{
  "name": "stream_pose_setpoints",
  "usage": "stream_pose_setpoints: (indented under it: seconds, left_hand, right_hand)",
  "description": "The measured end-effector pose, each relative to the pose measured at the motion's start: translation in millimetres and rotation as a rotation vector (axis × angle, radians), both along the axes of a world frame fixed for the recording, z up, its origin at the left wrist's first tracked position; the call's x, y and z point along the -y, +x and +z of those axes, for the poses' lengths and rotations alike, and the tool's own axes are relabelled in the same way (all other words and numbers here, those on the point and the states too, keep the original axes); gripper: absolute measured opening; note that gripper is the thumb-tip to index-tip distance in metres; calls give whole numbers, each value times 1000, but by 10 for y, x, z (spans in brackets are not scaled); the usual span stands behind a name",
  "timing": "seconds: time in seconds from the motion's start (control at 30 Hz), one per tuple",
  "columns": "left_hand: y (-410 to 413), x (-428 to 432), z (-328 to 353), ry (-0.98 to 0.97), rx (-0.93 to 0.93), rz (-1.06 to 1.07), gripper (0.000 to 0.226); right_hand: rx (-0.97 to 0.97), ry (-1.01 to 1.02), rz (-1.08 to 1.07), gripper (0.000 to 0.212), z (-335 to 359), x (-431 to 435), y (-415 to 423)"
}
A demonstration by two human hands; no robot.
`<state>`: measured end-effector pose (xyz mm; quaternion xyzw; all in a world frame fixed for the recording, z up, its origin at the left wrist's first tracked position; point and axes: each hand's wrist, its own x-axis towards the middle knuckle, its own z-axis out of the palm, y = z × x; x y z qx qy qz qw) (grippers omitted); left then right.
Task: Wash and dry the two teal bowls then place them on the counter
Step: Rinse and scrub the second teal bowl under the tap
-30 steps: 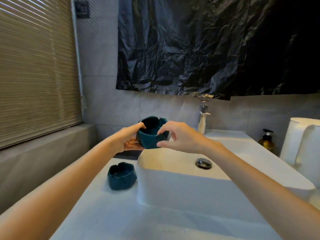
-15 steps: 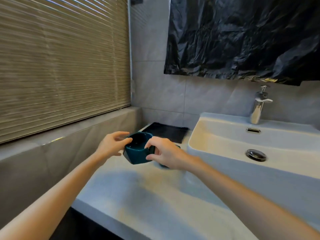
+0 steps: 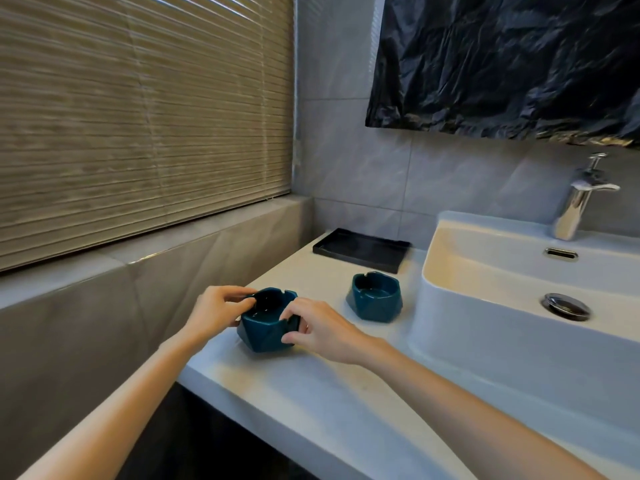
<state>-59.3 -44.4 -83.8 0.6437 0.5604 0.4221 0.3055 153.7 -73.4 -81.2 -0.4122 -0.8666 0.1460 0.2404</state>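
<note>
Two teal faceted bowls with notched rims are on the white counter [image 3: 311, 403], left of the sink. The nearer teal bowl [image 3: 265, 332] rests on the counter near its left edge. My left hand [image 3: 216, 311] pinches its left rim and my right hand [image 3: 317, 329] grips its right side. The second teal bowl [image 3: 375, 299] stands upright and untouched further back, close to the sink wall.
A white basin [image 3: 485, 327] with a drain plug [image 3: 566, 306] and a chrome tap [image 3: 578, 199] fills the right. A black tray [image 3: 360, 249] lies at the counter's back. A tiled ledge and blinds run along the left; black plastic hangs above.
Both hands carried the bowl from above the basin leftward and down onto the counter. My view swung left, and the second bowl shows again behind my right hand.
</note>
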Motion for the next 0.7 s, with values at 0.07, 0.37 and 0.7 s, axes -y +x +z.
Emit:
stream_pose_setpoints:
  seconds: [0.07,0.37,0.7]
  left_hand:
    - [-7,-7,-24,15,-21,6,26]
    - [-24,-47,-148,18,-76,43,20]
    - [37,-52,-37,29,-286,67,33]
  right_hand:
    - [5,-3,4,22,-9,3,-15]
    - [21,-21,-7,22,-80,27,-30]
    - [-41,-26,-36,26,-12,44,160]
